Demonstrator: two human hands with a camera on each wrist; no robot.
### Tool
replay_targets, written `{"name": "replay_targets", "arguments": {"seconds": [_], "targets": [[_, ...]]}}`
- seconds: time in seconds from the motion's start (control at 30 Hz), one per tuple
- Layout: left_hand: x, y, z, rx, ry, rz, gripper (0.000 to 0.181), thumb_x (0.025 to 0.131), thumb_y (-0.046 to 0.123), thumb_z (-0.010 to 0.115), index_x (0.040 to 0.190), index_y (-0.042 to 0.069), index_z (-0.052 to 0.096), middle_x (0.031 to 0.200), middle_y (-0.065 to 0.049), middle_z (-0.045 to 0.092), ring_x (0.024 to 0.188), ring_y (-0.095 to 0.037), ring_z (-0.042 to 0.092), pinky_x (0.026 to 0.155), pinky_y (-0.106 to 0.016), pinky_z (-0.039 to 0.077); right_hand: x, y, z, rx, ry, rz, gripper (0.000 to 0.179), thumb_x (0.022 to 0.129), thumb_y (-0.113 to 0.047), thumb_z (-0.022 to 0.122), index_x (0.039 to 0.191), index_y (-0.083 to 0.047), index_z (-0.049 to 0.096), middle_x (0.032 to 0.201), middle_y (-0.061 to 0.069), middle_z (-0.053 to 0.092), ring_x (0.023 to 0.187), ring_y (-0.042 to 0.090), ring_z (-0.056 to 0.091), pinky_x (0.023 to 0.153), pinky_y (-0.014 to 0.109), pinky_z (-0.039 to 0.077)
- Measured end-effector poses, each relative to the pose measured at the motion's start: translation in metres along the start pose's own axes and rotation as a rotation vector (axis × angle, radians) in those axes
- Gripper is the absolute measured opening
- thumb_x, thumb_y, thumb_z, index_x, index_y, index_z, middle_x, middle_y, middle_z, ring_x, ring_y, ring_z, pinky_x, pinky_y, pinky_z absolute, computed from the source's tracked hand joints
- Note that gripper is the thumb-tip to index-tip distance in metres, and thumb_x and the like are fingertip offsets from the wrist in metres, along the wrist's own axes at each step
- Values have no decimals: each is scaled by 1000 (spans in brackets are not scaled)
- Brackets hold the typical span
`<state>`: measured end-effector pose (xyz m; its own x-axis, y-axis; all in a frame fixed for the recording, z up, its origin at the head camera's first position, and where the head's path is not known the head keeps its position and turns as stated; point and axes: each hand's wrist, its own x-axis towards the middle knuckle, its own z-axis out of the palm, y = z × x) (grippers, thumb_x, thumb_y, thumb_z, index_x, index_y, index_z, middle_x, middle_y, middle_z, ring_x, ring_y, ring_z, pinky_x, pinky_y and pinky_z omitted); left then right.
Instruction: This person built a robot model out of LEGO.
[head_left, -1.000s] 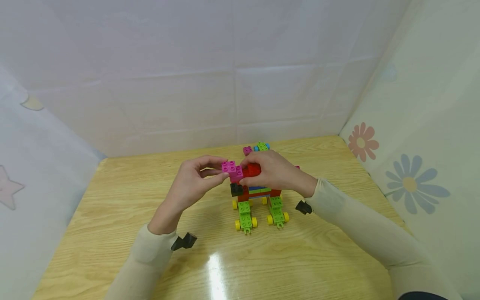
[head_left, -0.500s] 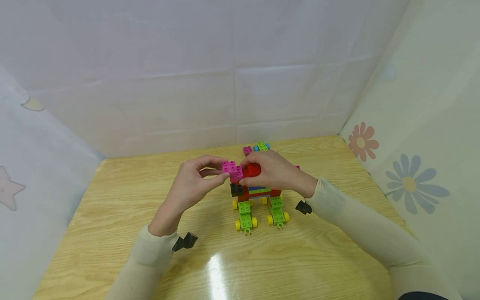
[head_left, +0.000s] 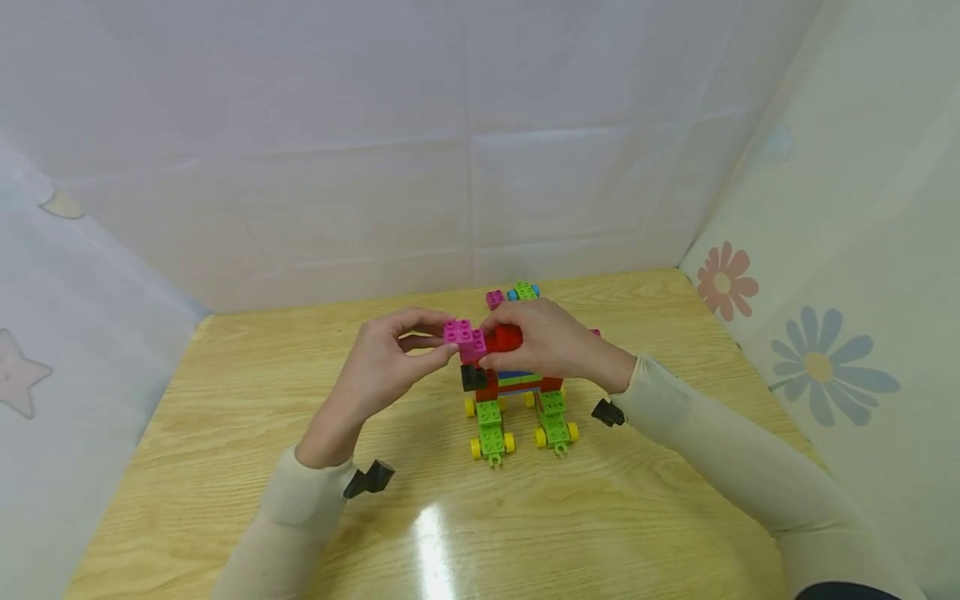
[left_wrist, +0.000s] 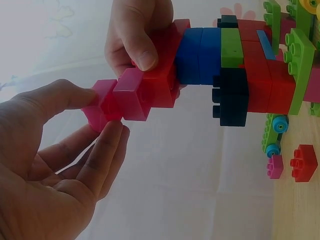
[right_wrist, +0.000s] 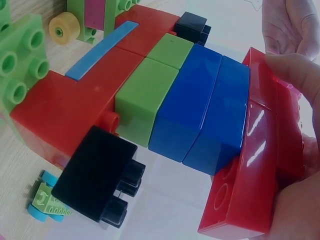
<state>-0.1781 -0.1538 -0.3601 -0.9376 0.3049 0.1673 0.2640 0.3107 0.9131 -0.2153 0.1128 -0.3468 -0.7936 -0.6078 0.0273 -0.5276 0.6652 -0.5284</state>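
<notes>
In the head view my left hand [head_left: 386, 358] pinches a pink building brick [head_left: 458, 331] between thumb and fingers. It meets a second pink brick [left_wrist: 132, 95] at the top of a tall brick model. My right hand [head_left: 551, 340] grips the red bricks [head_left: 506, 337] just below these, partly covering them. Under the red lie blue bricks [right_wrist: 187, 107], a green layer [right_wrist: 145, 90], black bricks [right_wrist: 95, 172] sticking out at the sides, and more red bricks [right_wrist: 70, 105]. The model stands on green wheeled bases [head_left: 491, 429] with yellow wheels.
Behind the model on the wooden table [head_left: 262, 417] lie a loose pink brick [head_left: 495, 299] and a green piece with blue wheels [head_left: 523, 291]. A loose red brick [left_wrist: 303, 163] shows in the left wrist view. Pale curtains [head_left: 337, 167] stand around the table.
</notes>
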Motion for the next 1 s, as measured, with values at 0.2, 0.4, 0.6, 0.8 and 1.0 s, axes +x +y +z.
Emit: {"name": "replay_targets", "arguments": {"seconds": [0.2,0.4,0.6,0.8,1.0], "targets": [[0,0,-1,26,-2,11,36,99,5,84,134,6,77,134,-16,77,116,-39,81,90,-28,69,0,0,0,-1,8,-16,47,98,-43,87,133,-13,79,121,1,80,93,19,64,76,31,55],[-1,0,-1,41,1,28,35,98,5,84,133,5,78,132,-16,78,114,-38,82,90,-29,69,0,1,0,6,1,-18,48,98,-44,87,133,-13,79,121,1,80,91,18,64,75,30,54],[-1,0,1,22,9,45,35,98,2,84,132,4,78,131,-17,78,114,-40,82,92,-30,69,0,-1,-4,33,-38,13,51,98,-46,88,136,-14,78,131,1,79,103,19,66,85,34,58],[0,1,2,12,8,55,34,97,3,85,131,4,79,129,-17,78,112,-40,82,93,-33,70,0,-6,-7,80,-32,1,56,97,-46,89,142,-15,75,135,-2,79,117,18,73,102,40,64],[-1,1,3,9,4,71,33,98,2,84,130,3,78,130,-17,78,112,-38,83,92,-29,69,1,-9,-5,132,5,-24,45,98,-38,90,134,-13,78,124,-3,82,113,15,79,100,37,66]]}}
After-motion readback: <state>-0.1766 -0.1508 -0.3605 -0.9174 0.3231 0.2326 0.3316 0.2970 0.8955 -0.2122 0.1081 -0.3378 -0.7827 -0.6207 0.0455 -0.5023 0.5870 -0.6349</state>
